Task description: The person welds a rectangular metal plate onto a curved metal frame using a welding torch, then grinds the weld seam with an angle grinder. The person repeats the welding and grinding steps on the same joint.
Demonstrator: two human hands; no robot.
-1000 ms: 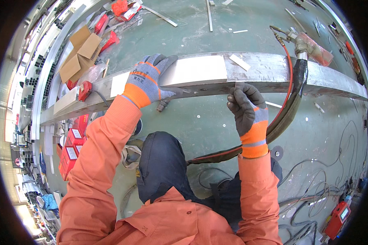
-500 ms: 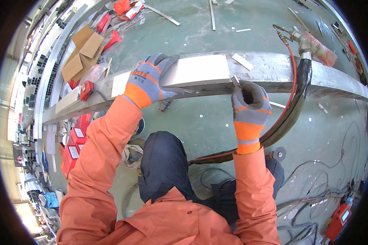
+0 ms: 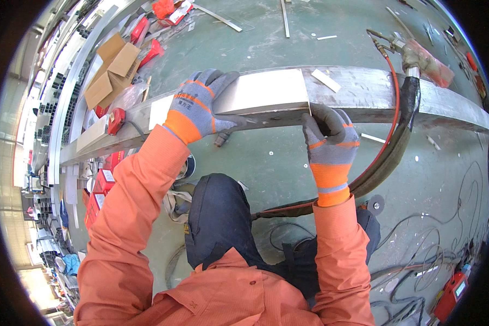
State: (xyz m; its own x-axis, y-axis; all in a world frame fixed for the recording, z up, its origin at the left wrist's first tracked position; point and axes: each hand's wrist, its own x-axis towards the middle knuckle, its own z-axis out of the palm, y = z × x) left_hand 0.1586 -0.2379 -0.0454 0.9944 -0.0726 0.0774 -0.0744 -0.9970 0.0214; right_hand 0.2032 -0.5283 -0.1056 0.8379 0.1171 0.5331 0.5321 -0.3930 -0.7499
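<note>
A long grey metal beam (image 3: 358, 87) lies crosswise before me, with a flat white sheet (image 3: 269, 89) on top of it. My left hand (image 3: 207, 100), in a grey and orange glove, grips across the sheet and beam, fingers on top and thumb along the near side. In a matching glove, my right hand (image 3: 330, 127) is pinched closed at the sheet's near right corner. Between its fingertips is a thin flat piece (image 3: 309, 108), seen almost edge-on against the sheet's end; its rest is hidden by the fingers.
A small white strip (image 3: 325, 81) and a red tape measure (image 3: 116, 120) lie on the beam. A welding torch (image 3: 421, 61) with a thick hose (image 3: 388, 155) crosses it at right. There are a cardboard box (image 3: 111, 70), red boxes (image 3: 101, 182) and floor cables (image 3: 418, 261).
My right hand has moved slightly left, bringing the thin piece from beside the sheet's corner against its right end. My left hand keeps its place.
</note>
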